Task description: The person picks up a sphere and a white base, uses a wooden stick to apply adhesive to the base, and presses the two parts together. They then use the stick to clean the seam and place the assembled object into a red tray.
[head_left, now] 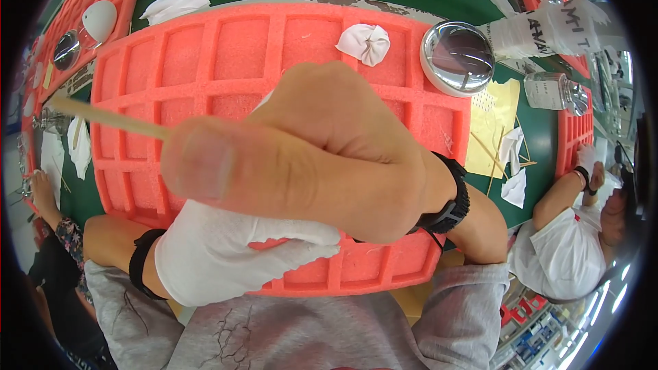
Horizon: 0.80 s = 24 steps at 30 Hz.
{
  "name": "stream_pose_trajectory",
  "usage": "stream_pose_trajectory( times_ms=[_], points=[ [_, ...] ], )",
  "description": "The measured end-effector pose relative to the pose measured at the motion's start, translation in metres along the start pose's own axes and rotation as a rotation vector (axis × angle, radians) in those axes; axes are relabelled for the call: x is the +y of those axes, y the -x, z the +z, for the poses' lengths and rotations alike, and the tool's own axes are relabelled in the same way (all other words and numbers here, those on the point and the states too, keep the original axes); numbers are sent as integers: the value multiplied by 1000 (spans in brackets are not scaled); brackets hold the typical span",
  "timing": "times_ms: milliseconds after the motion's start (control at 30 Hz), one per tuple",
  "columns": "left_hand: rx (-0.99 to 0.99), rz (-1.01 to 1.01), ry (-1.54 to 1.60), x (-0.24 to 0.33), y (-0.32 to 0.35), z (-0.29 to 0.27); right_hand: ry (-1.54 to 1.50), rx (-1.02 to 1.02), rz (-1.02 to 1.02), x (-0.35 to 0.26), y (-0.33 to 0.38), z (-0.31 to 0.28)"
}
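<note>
Right hand (pixel 322 154) high, stick (pixel 110 116) leftward

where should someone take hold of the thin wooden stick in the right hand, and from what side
Probably best to pinch the thin wooden stick midway along its bare length, coming from the left. That part juts out leftward from the right hand, straight and narrow, so a light pinch across it should suit; the other end is hidden.

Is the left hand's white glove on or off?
On: the white glove covers the visible part of the left hand, reaching the dark wristband. The right hand, holding the thin stick, is bare.
</note>
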<state>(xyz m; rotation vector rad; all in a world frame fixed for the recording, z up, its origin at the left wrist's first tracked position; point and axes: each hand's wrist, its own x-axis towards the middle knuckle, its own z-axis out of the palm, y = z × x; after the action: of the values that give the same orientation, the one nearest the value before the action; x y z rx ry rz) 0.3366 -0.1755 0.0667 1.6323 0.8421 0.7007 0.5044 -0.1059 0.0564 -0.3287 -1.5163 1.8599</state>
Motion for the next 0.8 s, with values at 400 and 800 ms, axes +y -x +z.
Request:
stream_pose_trajectory(
  times_ms=[400,800],
  points=[
    [-80,-230,101,5,15,-1,153,-153,-49,1,-1,1],
    [-8,-50,-14,-5,0,-5,112,-40,-351,19,1,-9]
  ],
)
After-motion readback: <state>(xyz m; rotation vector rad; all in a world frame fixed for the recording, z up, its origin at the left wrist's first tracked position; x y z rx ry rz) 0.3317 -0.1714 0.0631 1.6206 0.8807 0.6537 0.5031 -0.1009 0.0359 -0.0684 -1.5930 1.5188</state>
